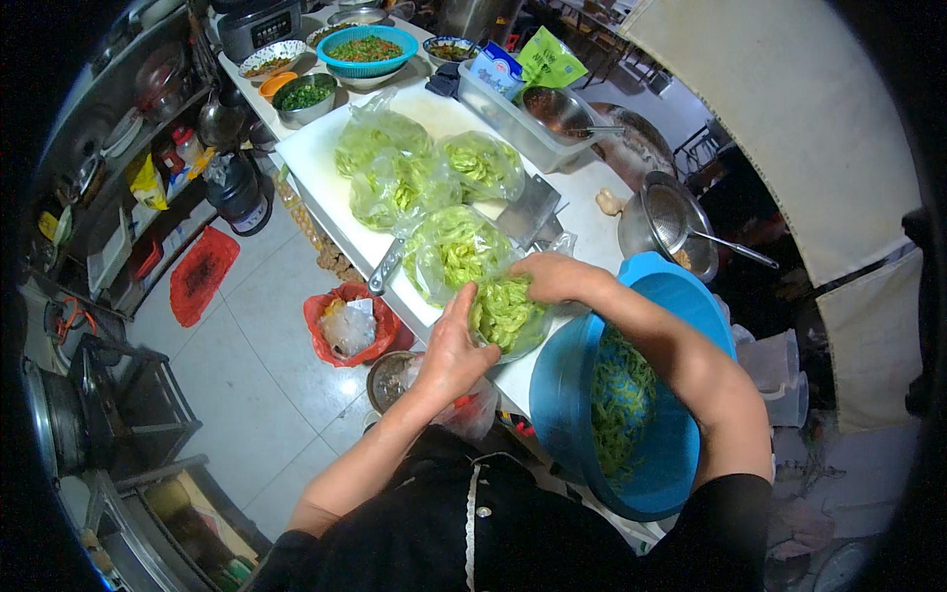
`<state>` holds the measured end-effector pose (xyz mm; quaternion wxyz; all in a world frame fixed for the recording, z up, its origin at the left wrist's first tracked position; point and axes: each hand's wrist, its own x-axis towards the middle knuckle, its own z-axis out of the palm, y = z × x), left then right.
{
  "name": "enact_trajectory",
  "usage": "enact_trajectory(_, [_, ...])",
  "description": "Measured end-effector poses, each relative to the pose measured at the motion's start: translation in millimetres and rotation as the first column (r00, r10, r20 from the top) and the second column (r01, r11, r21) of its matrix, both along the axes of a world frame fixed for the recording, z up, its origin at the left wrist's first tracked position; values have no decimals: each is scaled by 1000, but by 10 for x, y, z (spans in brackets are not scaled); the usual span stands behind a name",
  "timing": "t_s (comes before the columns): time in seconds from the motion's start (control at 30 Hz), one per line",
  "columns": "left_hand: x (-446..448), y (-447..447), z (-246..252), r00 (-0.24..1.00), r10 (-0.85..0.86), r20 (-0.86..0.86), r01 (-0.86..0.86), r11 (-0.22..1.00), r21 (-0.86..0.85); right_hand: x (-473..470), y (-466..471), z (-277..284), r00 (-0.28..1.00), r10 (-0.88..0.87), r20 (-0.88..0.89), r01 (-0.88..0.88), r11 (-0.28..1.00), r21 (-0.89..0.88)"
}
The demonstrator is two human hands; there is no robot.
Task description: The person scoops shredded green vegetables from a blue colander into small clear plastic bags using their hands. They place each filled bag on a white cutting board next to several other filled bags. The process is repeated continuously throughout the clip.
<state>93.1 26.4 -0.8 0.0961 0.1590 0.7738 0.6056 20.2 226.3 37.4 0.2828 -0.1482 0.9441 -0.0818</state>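
A clear plastic bag of shredded light-green leaves (510,314) sits at the near end of the white cutting board (318,152). My left hand (457,344) grips its left side, thumb and fingers spread around it. From the other side, my right hand (551,277) grasps the bag's upper edge; its fingertips are partly hidden. Just beyond lies another filled bag (459,248), with more bags of leaves (403,185) behind. A cleaver (529,211) rests to their right. The handle of another knife (386,266) sticks out at the board's left edge.
Under my right forearm is a large blue tub (666,459) with shredded greens (618,414). A strainer (666,218) rests in a metal bowl beside ginger (610,201). Bowls of chopped food (305,96) and a clear plastic bin (503,122) stand farther back. A red-lined bin (314,333) is below left.
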Motion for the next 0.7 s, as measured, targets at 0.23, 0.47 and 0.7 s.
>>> enact_trajectory(0.23, [-29, -69, 47, 999, -24, 21, 26, 997, -72, 14, 42, 255, 1000, -31, 0, 30, 984, 176])
enact_trajectory(0.47, [-39, -94, 27, 997, -67, -33, 63, 992, -107, 141, 76, 414, 992, -11, -122, 55, 929, 366])
enact_trajectory(0.7, [-167, -75, -113, 979, -9, -205, -16, 992, -122, 117, 68, 507, 970, -1, -242, -13, 998, -57])
